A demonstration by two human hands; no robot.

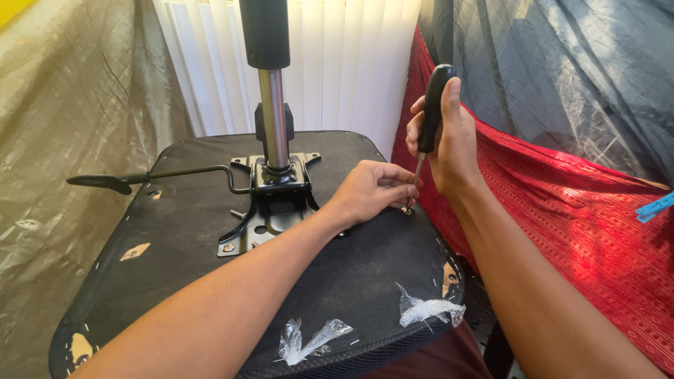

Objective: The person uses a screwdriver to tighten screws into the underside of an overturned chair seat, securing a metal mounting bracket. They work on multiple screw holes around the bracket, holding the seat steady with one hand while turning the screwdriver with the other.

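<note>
Upturned chair seat (210,231): the right hand (449,144) grips a screwdriver (433,105) upright, tip on a screw (406,209) at the seat's 3 o'clock edge. The left hand (372,189) pinches shaft and screw steady. Screw-driving stage, by appearance; turning calls for downward pressure and a vertical shaft.

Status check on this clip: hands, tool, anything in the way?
Right hand gripping screwdriver upright. Left hand pinching at its tip, by a screw on the upturned chair seat. Plastic scraps at near edge, clear of the work.
</note>
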